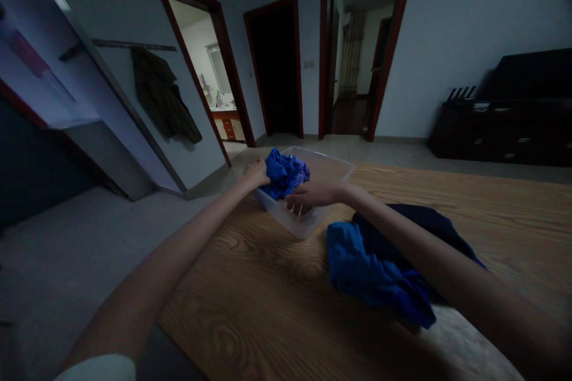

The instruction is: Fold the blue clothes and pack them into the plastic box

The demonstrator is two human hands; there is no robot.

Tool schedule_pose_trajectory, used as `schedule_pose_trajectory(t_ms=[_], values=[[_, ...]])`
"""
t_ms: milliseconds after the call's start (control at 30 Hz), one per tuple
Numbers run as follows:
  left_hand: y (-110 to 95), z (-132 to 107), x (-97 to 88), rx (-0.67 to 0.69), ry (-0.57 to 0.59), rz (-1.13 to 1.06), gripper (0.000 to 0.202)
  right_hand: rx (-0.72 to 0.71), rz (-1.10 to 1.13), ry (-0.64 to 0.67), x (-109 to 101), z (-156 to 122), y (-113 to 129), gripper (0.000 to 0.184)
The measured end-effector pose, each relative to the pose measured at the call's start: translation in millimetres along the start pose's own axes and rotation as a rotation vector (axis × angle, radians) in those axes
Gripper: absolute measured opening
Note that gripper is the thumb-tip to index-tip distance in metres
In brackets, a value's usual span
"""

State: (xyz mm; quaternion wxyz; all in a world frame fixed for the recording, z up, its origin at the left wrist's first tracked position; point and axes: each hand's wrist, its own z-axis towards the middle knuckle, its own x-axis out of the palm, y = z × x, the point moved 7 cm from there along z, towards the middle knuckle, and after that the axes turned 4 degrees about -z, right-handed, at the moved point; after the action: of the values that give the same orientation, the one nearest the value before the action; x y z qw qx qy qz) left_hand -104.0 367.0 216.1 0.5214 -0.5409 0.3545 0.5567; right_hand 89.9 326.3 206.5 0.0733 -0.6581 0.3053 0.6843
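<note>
Left hand (pixel 257 172) curled on far-left edge of bunched blue cloth (pixel 284 174), apparently gripping. Right hand (pixel 308 195) laid over near rim of clear plastic bin (pixel 333 165), fingers curled down, touching cloth; actual grip unclear. Cloth sitting partly inside bin, bulging over near rim. Second blue cloth (pixel 366 268) plus dark garment (pixel 424 223) lying on wooden table (pixel 250 286), near right, not binned yet.

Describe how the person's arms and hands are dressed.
Both forearms are bare from elbow to wrist. The left hand and right hand wear no gloves, and no watch, ring or bracelet shows in this dim light. A pale short sleeve edge shows at the left upper arm. The right upper arm is out of frame.
</note>
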Motion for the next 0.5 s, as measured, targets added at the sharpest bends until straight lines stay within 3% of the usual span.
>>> schedule_pose_trajectory(t_ms=[100,167,267,367,500], values=[[-2.4,-1.9,-2.1,0.003,0.033,0.046,0.1,0.11,0.1,0.221,7.7,29.9,-11.6,0.022],[-2.6,-4.8,-8.8,0.003,0.02,0.063,0.093,0.199,0.126,0.258,15.3,49.7,-17.5,0.027],[-0.6,-12.6,-19.6,0.0,-0.019,0.074,0.077,0.309,0.126,0.183,24.4,75.8,-23.2,0.032],[-0.1,-21.5,-24.3,-0.007,-0.058,0.082,0.068,0.375,0.092,0.014,20.5,95.2,-30.7,0.039],[-4.0,-26.5,-23.5,-0.023,-0.087,0.09,0.067,0.393,0.081,-0.106,12.7,112.7,-42.0,0.063]])
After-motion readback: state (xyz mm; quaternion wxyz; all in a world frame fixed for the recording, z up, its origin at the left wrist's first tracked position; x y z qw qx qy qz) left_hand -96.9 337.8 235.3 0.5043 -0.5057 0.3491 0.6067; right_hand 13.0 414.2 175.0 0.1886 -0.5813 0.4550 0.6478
